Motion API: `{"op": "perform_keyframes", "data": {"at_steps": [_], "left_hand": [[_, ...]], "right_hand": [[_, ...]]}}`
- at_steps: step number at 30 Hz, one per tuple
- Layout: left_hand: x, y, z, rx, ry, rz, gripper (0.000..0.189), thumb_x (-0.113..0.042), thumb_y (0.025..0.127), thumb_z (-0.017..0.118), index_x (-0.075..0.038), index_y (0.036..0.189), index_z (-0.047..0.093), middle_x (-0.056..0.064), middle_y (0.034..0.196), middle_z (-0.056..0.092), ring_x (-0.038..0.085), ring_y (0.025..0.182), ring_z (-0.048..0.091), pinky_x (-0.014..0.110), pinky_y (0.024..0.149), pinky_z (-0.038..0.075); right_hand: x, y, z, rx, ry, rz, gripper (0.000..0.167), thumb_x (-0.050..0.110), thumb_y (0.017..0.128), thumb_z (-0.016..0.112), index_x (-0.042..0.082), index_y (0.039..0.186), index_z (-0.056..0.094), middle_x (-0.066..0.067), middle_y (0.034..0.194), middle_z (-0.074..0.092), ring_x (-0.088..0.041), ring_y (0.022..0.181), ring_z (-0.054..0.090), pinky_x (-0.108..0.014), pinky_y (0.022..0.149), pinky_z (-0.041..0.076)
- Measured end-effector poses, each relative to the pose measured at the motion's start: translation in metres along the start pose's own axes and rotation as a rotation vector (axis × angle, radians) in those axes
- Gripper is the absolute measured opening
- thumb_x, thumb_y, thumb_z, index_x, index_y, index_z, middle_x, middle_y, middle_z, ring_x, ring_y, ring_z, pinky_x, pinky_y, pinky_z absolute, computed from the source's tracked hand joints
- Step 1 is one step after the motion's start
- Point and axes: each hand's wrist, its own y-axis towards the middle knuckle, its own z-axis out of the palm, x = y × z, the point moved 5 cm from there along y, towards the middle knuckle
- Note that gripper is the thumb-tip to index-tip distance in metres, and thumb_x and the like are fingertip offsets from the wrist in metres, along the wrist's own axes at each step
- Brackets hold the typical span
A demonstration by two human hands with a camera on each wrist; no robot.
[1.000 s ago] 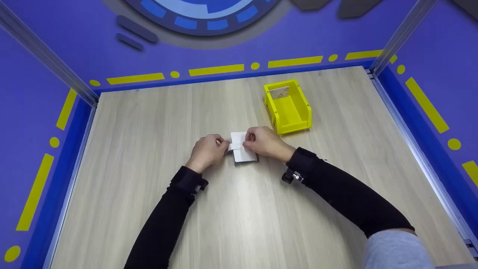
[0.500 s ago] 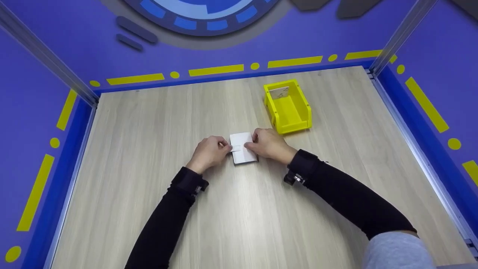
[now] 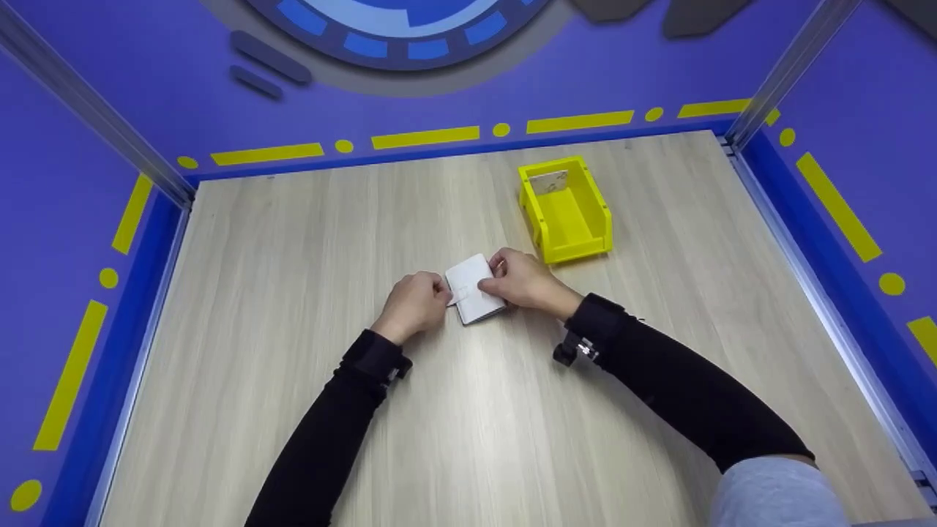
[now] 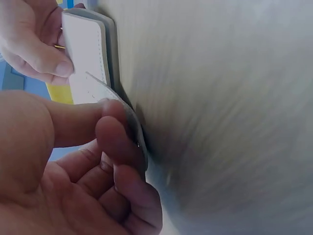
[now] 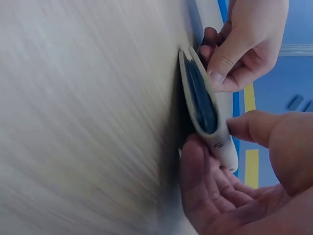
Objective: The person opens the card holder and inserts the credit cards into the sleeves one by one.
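Observation:
A small white card holder [image 3: 467,274] with stitched edges lies turned at an angle between the two hands. Its closing strap [image 4: 108,90] sticks out on the left side. My left hand [image 3: 414,303] pinches that strap between thumb and curled fingers. From the other side my right hand [image 3: 528,282] grips the holder along its spine, thumb on the upper cover and fingers below. In the right wrist view dark blue inner sleeves [image 5: 201,100] show between the two covers. The strap's end is partly hidden by the left fingers.
A yellow bin [image 3: 564,212] stands behind the right hand, with a patterned pale piece [image 3: 547,181] against its back wall. The wood-look table [image 3: 307,241] is bordered by blue panels [image 3: 439,110] at the back and sides.
The card holder has turned clockwise, its top tilting to the right becoming slanted. The left hand has drawn slightly down with the strap; the right thumb moved onto the cover's edge.

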Motion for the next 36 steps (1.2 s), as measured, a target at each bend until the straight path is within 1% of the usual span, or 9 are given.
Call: {"op": "perform_keyframes", "data": {"at_steps": [3, 8, 12, 15, 18, 21, 26, 30, 36], "left_hand": [[-0.001, -0.001, 0.001, 0.011, -0.010, -0.001, 0.018, -0.018, 0.106, 0.066, -0.013, 0.090, 0.073, 0.000, 0.084, 0.063, 0.019, 0.074, 0.057, 0.032, 0.067, 0.041], [-0.005, 0.000, -0.001, 0.025, -0.025, -0.002, 0.018, -0.021, 0.107, 0.067, -0.015, 0.091, 0.071, -0.001, 0.083, 0.062, 0.020, 0.074, 0.057, 0.033, 0.066, 0.040], [-0.009, 0.001, -0.004, 0.021, -0.029, 0.019, 0.014, -0.022, 0.106, 0.068, -0.016, 0.097, 0.076, -0.002, 0.084, 0.064, 0.019, 0.076, 0.058, 0.033, 0.069, 0.041], [-0.008, 0.001, -0.006, 0.007, -0.028, 0.019, 0.012, -0.023, 0.105, 0.070, -0.016, 0.102, 0.079, -0.003, 0.085, 0.067, 0.018, 0.077, 0.060, 0.032, 0.071, 0.043], [-0.007, 0.000, -0.008, -0.009, -0.021, 0.011, 0.012, -0.025, 0.104, 0.071, -0.017, 0.105, 0.079, -0.002, 0.087, 0.070, 0.018, 0.078, 0.062, 0.033, 0.073, 0.045], [-0.006, -0.001, -0.008, -0.019, -0.017, 0.011, 0.013, -0.026, 0.105, 0.070, -0.017, 0.106, 0.079, -0.002, 0.089, 0.072, 0.019, 0.079, 0.063, 0.034, 0.076, 0.047], [-0.009, 0.000, -0.010, -0.027, -0.007, 0.027, 0.014, -0.026, 0.106, 0.069, -0.017, 0.105, 0.079, -0.001, 0.089, 0.072, 0.018, 0.076, 0.062, 0.033, 0.074, 0.047], [-0.010, -0.001, -0.010, -0.023, -0.004, 0.036, 0.017, -0.026, 0.108, 0.068, -0.014, 0.109, 0.080, 0.000, 0.088, 0.072, 0.017, 0.073, 0.061, 0.032, 0.073, 0.047], [-0.008, -0.002, -0.009, -0.021, -0.001, 0.043, 0.018, -0.027, 0.107, 0.069, -0.014, 0.107, 0.081, -0.004, 0.082, 0.069, 0.016, 0.071, 0.059, 0.032, 0.070, 0.044]], "right_hand": [[0.000, 0.000, 0.000, 0.022, 0.080, -0.009, 0.039, 0.029, 0.096, 0.079, 0.005, 0.125, 0.069, -0.003, 0.098, 0.068, -0.014, 0.076, 0.062, -0.025, 0.066, 0.049], [0.005, -0.001, -0.006, 0.027, 0.171, -0.032, 0.032, 0.022, 0.094, 0.079, 0.008, 0.120, 0.068, -0.004, 0.104, 0.065, -0.018, 0.091, 0.061, -0.026, 0.073, 0.053], [0.009, -0.002, -0.015, 0.025, 0.203, -0.061, 0.029, 0.017, 0.094, 0.076, 0.008, 0.119, 0.065, -0.005, 0.108, 0.063, -0.020, 0.095, 0.062, -0.027, 0.075, 0.056], [0.013, -0.005, -0.025, 0.005, 0.184, -0.081, 0.029, 0.015, 0.094, 0.074, 0.007, 0.119, 0.064, -0.007, 0.108, 0.064, -0.020, 0.094, 0.062, -0.028, 0.075, 0.056], [0.019, -0.008, -0.039, -0.048, 0.100, -0.109, 0.029, 0.016, 0.093, 0.074, 0.008, 0.119, 0.064, -0.008, 0.108, 0.065, -0.022, 0.094, 0.063, -0.032, 0.076, 0.056], [0.029, -0.013, -0.053, -0.110, 0.004, -0.150, 0.030, 0.017, 0.093, 0.075, 0.009, 0.119, 0.064, -0.009, 0.109, 0.068, -0.025, 0.099, 0.065, -0.039, 0.083, 0.058], [0.045, -0.021, -0.067, -0.236, -0.125, -0.280, 0.031, 0.017, 0.094, 0.076, 0.010, 0.121, 0.063, -0.009, 0.109, 0.067, -0.028, 0.101, 0.065, -0.044, 0.088, 0.056], [0.051, -0.026, -0.058, -0.286, -0.265, -0.384, 0.030, 0.016, 0.094, 0.075, 0.008, 0.120, 0.064, -0.008, 0.108, 0.064, -0.027, 0.093, 0.063, -0.044, 0.083, 0.055], [0.043, -0.029, -0.017, -0.209, -0.481, -0.469, 0.031, 0.016, 0.096, 0.079, 0.007, 0.122, 0.064, -0.009, 0.113, 0.062, -0.026, 0.095, 0.064, -0.045, 0.084, 0.059]]}}
